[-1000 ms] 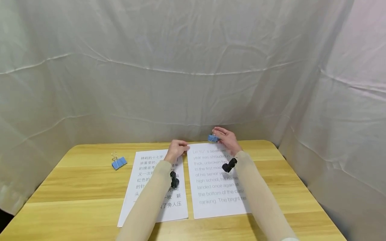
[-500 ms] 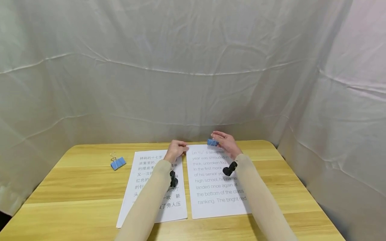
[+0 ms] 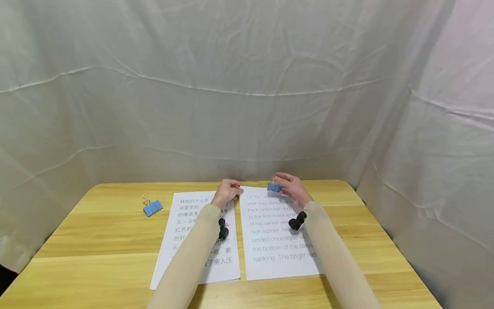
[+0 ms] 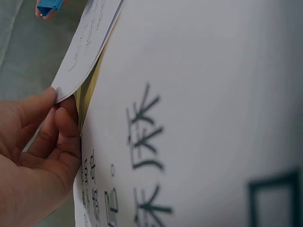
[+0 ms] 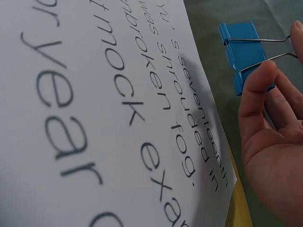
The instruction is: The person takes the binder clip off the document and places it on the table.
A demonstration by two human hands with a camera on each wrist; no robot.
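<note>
So the table (image 3: 96, 240) was a light wooden one with rounded far corners, planks running left to right. Two printed sheets lay side by side in the middle: a page of Chinese text (image 3: 185, 240) on the left, a page of English text (image 3: 278, 253) right beside it. A blue binder clip (image 3: 152, 207) sat off to the far left.

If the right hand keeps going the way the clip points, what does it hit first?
Probably the top edge of the English sheet: the right hand holds the blue binder clip just beyond it, though depth is unclear.
</note>
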